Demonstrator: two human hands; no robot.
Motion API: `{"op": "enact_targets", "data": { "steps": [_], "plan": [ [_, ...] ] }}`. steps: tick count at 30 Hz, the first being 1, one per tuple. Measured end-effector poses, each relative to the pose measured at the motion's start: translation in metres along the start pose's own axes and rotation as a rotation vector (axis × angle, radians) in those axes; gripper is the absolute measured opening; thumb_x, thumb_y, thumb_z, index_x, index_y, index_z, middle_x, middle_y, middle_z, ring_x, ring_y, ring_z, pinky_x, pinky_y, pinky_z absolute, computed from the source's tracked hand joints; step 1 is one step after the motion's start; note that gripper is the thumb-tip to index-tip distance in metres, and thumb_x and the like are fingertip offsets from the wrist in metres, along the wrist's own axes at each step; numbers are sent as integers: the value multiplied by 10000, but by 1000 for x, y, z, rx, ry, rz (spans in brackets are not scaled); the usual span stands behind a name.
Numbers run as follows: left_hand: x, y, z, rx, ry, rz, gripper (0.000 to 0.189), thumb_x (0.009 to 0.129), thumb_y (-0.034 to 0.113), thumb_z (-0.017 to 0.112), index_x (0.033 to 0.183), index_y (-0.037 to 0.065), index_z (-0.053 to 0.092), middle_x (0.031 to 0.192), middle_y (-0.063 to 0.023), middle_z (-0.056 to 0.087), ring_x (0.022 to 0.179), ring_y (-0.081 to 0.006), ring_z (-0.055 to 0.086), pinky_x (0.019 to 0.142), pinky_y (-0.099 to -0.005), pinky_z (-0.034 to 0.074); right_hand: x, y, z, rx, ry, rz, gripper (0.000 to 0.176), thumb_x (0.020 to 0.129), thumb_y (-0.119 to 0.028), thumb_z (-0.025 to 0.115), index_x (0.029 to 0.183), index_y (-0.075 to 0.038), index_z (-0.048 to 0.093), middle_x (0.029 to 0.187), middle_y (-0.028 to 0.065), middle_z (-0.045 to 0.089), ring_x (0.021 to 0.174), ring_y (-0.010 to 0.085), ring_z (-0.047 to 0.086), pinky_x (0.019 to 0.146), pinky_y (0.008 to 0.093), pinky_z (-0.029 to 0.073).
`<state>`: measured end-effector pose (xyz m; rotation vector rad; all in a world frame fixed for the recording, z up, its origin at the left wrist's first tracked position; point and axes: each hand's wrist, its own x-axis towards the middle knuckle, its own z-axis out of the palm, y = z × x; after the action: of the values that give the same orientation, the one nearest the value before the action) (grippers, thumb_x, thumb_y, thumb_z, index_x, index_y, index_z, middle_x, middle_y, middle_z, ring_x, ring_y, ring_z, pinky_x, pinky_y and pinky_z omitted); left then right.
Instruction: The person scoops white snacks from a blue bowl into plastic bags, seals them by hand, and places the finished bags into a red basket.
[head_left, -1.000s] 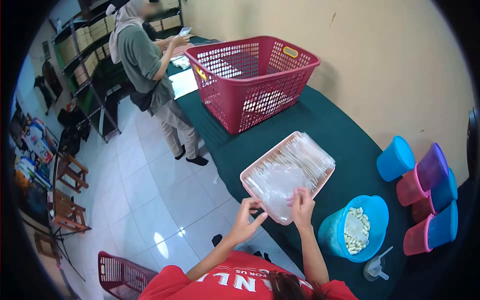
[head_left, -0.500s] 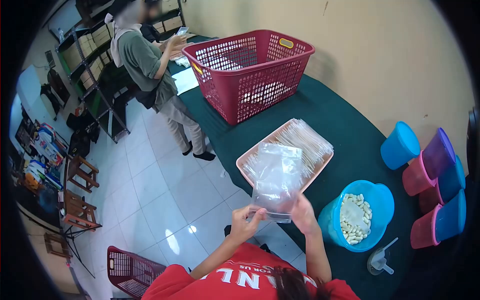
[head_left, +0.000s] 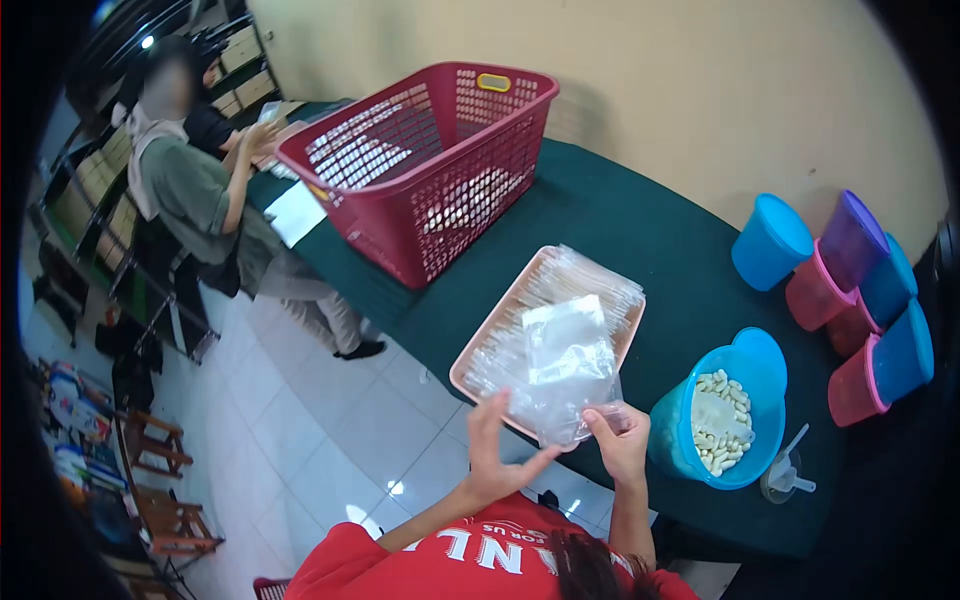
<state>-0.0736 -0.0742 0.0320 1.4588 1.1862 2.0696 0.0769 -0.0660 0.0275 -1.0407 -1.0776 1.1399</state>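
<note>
A clear plastic zip bag [head_left: 575, 385] hangs over the near part of a pink tray [head_left: 459, 372]. My right hand [head_left: 622, 442] pinches the bag's near right edge between thumb and fingers. At its lower left is my left hand [head_left: 492, 462], open, with fingers raised and thumb stretched toward the bag's near edge. Many thin clear packets [head_left: 590, 283] lie stacked in the tray. To the right of my right hand stands a blue tub [head_left: 672, 432] filled with pale capsules [head_left: 722, 385], with a translucent scoop [head_left: 715, 415] lying among them.
A large maroon basket [head_left: 400, 225] with white items inside stands farther back on the green-covered table [head_left: 660, 240]. Blue, pink and purple cups [head_left: 850, 240] are grouped at right, near a small dish with plastic spoons [head_left: 785, 475]. A person [head_left: 195, 180] stands at the table's far left.
My left hand has let go of the bag and spread its fingers. My right hand now pinches the bag's near right edge. The view has turned left.
</note>
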Motion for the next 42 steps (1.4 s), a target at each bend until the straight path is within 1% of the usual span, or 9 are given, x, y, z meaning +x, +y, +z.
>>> {"op": "enact_targets", "data": {
  "steps": [2,3,10,20,27,34,36,38,42],
  "plan": [
    [23,1,-6,251,-621,299,533,571,172,774,1018,-29,564,983,-141,582,991,-252,502,851,-342,387,5,-5,7,-27,19,47,92,773,-42,602,802,46,609,713,67,615,610,94,570,569,211,460],
    [27,-8,-2,122,-695,262,472,577,105,759,989,-41,582,1026,-157,580,977,-280,538,845,-343,423,6,-6,11,-50,11,99,81,770,-34,601,799,42,610,711,65,616,609,90,567,567,207,456],
    [45,-61,2,-69,-709,39,370,710,24,648,1057,-52,543,1082,-190,547,1008,-260,545,822,-300,460,23,6,55,84,165,20,142,772,8,587,900,69,589,808,80,614,701,100,574,630,199,457],
    [56,-91,14,-243,-1039,65,409,793,-12,519,1178,-93,408,1212,-236,427,1161,-317,397,969,-372,319,25,12,56,66,273,-8,165,775,32,570,926,96,583,825,127,622,756,137,595,670,227,478],
    [70,-101,6,-282,-1053,68,413,743,-7,601,1134,-56,479,1099,-205,530,997,-278,545,816,-311,457,26,35,58,21,364,15,87,706,-18,681,701,14,600,686,45,608,619,44,541,523,160,426],
    [85,-104,1,-210,-974,-120,246,738,-58,579,979,-16,598,884,-169,627,804,-210,626,697,-267,493,35,20,62,-70,270,84,126,676,-16,704,667,9,581,650,64,608,621,83,575,564,197,464],
    [91,-97,7,-253,-812,-172,196,750,-71,555,930,-20,612,874,-158,633,804,-207,627,704,-254,487,36,12,63,-123,261,116,131,669,-13,705,720,10,587,712,65,610,648,80,570,593,206,468],
    [94,-90,8,-255,-809,-146,233,767,-67,526,987,-15,584,864,-156,636,809,-229,625,748,-291,473,40,13,68,-222,457,-134,138,700,-4,650,826,8,595,703,31,580,630,47,548,546,181,460],
    [121,-90,17,-532,-987,34,431,770,41,556,1178,-23,432,1053,-212,554,993,-294,539,898,-379,370,22,-32,56,-181,347,-82,241,699,30,592,931,-31,611,683,5,538,574,45,512,512,169,421]
  ]
}}
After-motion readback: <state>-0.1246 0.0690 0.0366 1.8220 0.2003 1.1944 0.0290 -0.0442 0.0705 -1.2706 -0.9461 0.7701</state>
